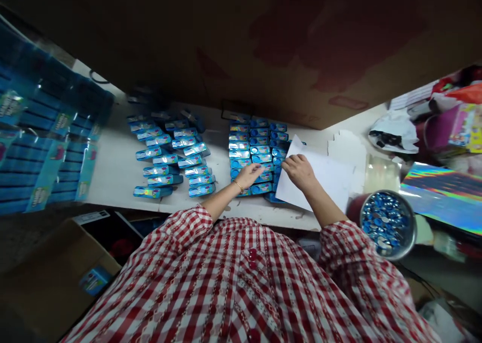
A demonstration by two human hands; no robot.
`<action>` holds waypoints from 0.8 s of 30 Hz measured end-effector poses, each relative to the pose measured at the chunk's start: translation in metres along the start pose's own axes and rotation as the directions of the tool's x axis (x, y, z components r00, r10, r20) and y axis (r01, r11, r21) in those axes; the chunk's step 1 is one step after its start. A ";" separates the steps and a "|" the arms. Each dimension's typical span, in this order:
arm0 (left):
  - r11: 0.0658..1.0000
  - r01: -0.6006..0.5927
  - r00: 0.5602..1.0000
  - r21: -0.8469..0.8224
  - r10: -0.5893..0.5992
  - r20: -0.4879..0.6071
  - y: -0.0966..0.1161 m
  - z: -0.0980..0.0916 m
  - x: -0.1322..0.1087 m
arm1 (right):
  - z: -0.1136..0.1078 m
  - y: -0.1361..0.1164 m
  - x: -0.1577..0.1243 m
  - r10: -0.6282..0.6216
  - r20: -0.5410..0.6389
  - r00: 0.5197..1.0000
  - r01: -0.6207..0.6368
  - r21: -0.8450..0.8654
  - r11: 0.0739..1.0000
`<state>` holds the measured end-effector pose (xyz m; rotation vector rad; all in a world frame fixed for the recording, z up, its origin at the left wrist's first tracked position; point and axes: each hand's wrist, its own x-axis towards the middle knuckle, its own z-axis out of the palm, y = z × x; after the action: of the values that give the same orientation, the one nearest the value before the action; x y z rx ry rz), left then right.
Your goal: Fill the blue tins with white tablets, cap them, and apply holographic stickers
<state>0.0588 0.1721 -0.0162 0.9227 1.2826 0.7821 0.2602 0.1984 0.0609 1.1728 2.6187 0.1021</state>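
Note:
Small blue packs (261, 158) stand side by side in tight columns in the middle of the white table, many with a round spot on the upper face. Over these columns is my left hand (247, 177), its fingers bent and drawn together near one pack; whatever is between the fingertips cannot be made out. My right hand (300, 172) has its fingers curled at the left edge of a white sheet of paper (327, 178). That sheet overlaps the rightmost column and partly hides it.
More blue packs (158, 141) stand in looser rows to the left. A large cardboard box (226, 46) blocks the far side. At right are a metal pot (387, 225) of shiny blue and silver pieces and an iridescent sheet (444, 195). Wrapped blue packages (48, 132) are stacked far left.

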 end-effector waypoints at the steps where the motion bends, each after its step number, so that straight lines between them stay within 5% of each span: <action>1: 1.000 0.022 0.999 -0.015 -0.021 0.044 -0.001 0.007 0.000 | 0.000 0.001 -0.005 0.045 -0.024 0.999 -0.045 0.006 0.999; 5: 0.999 0.051 0.994 0.002 -0.051 0.092 -0.005 0.023 0.000 | 0.000 0.005 -0.026 0.060 -0.052 0.997 -0.058 0.040 0.998; 10: 0.995 0.066 0.992 0.081 -0.074 0.098 -0.009 0.031 -0.002 | 0.019 0.027 -0.047 -0.049 0.067 0.997 0.044 0.070 0.997; 16: 0.999 0.044 0.995 0.025 -0.046 0.084 -0.013 0.035 -0.001 | 0.046 0.057 -0.084 0.149 0.110 0.983 -0.161 0.106 0.981; 19: 0.997 0.031 0.993 0.070 -0.039 0.108 -0.012 0.043 -0.002 | 0.073 0.049 -0.088 0.057 0.240 0.969 -0.088 0.121 0.989; 24: 0.992 0.004 0.987 0.123 -0.024 0.160 -0.011 0.048 -0.009 | 0.113 0.028 -0.073 0.066 0.184 0.981 -0.099 0.175 0.980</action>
<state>0.1051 0.1532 -0.0198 1.0526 1.2031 0.6101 0.3574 0.1583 -0.0271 1.2867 2.4647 -0.2230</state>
